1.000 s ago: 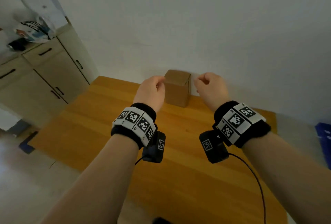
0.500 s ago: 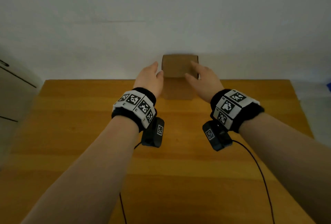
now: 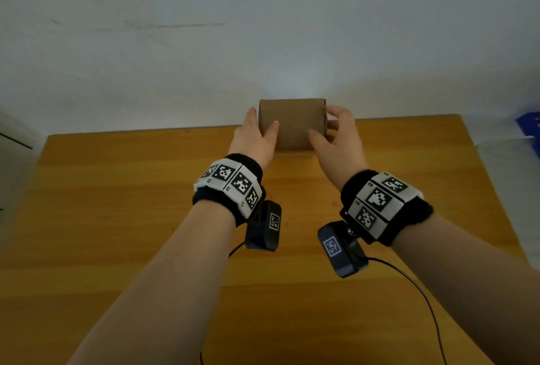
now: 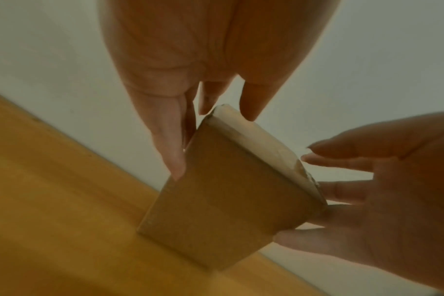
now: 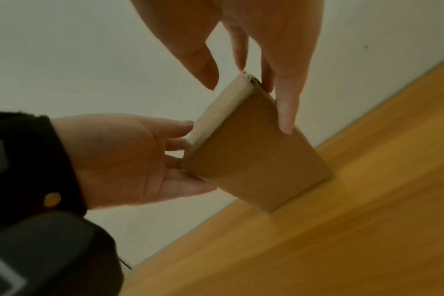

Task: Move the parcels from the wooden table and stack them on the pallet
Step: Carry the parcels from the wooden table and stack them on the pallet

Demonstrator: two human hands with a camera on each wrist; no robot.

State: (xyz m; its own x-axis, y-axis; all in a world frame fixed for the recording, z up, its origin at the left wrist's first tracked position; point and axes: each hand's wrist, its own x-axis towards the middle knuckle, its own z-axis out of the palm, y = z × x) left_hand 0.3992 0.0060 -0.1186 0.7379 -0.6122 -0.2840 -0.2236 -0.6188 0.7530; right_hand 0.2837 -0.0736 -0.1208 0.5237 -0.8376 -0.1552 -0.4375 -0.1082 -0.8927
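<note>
A brown cardboard parcel [image 3: 292,125] stands upright at the far edge of the wooden table [image 3: 131,218], against the white wall. My left hand [image 3: 254,136] touches its left side with straight fingers, thumb lying on the front face. My right hand [image 3: 336,133] touches its right side with spread, straight fingers, thumb on the front. In the left wrist view the parcel [image 4: 228,190] rests on the table between the left hand [image 4: 180,140] and the right hand [image 4: 380,190]. The right wrist view shows the same parcel [image 5: 256,160] from the other side. No pallet is in view.
A white wall rises right behind the parcel. A pale cabinet [image 3: 11,142] stands off the table's left edge, and a blue object [image 3: 530,131] sits beyond its right edge. A black cable [image 3: 415,283] runs from my right wrist across the table.
Both hands have reached forward and spread from loosely curled to straight fingers. They now touch the parcel's two sides. The view has turned to face the parcel squarely.
</note>
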